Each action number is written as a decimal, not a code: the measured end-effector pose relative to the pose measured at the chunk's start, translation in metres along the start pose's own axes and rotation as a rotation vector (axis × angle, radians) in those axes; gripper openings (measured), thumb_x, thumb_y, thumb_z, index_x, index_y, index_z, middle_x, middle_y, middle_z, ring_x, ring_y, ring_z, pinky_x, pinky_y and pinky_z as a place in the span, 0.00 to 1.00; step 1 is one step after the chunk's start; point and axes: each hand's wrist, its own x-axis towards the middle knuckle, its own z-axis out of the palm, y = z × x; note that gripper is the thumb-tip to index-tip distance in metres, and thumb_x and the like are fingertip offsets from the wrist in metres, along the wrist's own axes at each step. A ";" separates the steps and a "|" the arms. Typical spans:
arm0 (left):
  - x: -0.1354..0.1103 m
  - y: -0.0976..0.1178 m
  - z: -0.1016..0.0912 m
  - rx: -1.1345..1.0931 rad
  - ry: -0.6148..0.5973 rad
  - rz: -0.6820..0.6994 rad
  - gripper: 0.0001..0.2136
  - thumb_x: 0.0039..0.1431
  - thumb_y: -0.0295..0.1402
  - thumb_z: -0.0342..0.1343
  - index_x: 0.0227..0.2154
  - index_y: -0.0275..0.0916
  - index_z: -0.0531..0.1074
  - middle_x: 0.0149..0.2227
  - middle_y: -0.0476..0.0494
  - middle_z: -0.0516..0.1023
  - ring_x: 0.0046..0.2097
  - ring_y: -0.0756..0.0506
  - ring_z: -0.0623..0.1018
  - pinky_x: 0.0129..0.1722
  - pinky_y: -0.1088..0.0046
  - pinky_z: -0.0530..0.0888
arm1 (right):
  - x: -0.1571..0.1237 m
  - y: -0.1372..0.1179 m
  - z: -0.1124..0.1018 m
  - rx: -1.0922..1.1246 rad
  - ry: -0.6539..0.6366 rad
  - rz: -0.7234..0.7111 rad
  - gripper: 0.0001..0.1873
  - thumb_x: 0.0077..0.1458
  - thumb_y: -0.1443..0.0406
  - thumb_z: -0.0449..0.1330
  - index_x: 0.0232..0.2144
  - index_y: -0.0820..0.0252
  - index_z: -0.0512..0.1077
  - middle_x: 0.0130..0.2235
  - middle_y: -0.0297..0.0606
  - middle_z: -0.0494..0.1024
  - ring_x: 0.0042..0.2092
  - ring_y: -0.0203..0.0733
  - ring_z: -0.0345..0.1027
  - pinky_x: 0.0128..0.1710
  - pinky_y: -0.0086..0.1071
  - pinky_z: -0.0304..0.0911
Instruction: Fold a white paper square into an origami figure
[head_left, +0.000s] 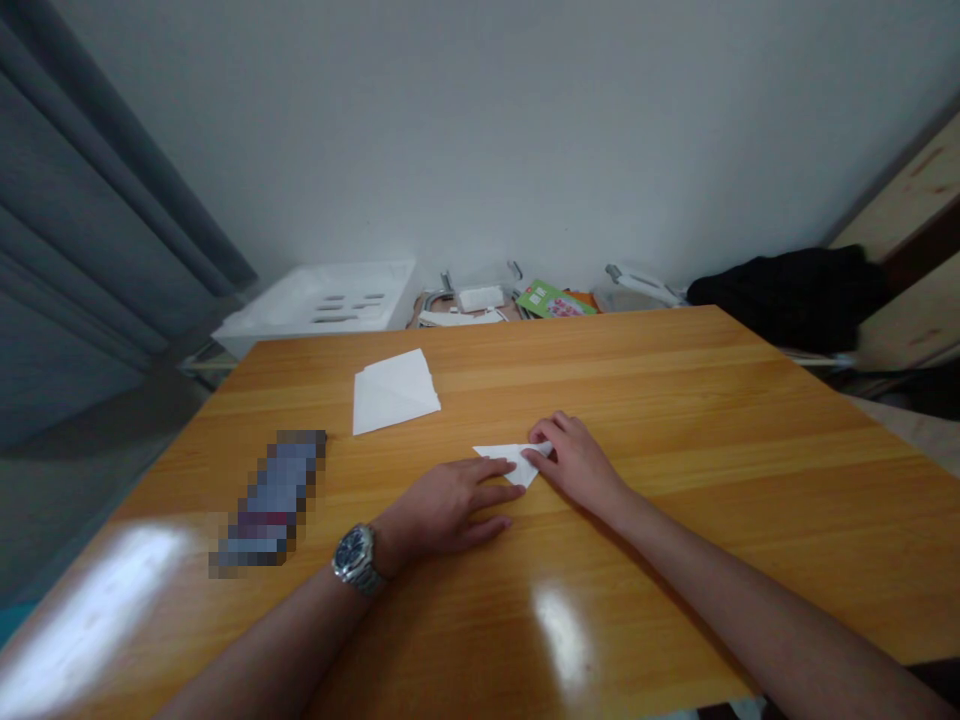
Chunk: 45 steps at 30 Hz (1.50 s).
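A small white piece of paper, folded into a triangle with its point toward me, lies on the wooden table. Fingers of my left hand are spread and rest on the paper's left and near parts; a metal watch is on that wrist. My right hand pinches the paper's right corner between thumb and fingers, covering that corner. Farther back to the left, a larger white sheet of paper with faint creases lies flat, apart from both hands.
A blurred-out dark device lies at the table's left. Beyond the far edge are a white foam tray, a green booklet and loose items. Black cloth is heaped at the back right; a grey curtain hangs left.
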 end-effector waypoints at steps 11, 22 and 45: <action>0.002 0.003 -0.001 0.020 0.007 0.002 0.21 0.69 0.44 0.50 0.61 0.47 0.69 0.64 0.39 0.68 0.61 0.38 0.72 0.61 0.58 0.71 | -0.001 0.004 0.004 -0.011 0.016 -0.007 0.07 0.61 0.62 0.64 0.37 0.57 0.71 0.40 0.39 0.73 0.43 0.47 0.65 0.45 0.38 0.59; 0.003 0.005 -0.005 0.021 -0.019 0.016 0.20 0.69 0.44 0.51 0.61 0.47 0.68 0.67 0.41 0.64 0.64 0.37 0.69 0.64 0.54 0.67 | -0.001 0.002 0.003 0.009 0.032 -0.007 0.07 0.61 0.61 0.64 0.37 0.57 0.71 0.39 0.39 0.72 0.43 0.47 0.65 0.45 0.38 0.61; -0.002 -0.007 0.003 0.053 0.024 -0.125 0.26 0.69 0.50 0.49 0.66 0.49 0.62 0.70 0.42 0.59 0.69 0.38 0.62 0.67 0.55 0.62 | -0.007 0.006 -0.027 0.047 -0.210 -0.386 0.18 0.68 0.58 0.55 0.56 0.52 0.74 0.42 0.42 0.71 0.44 0.45 0.65 0.45 0.39 0.65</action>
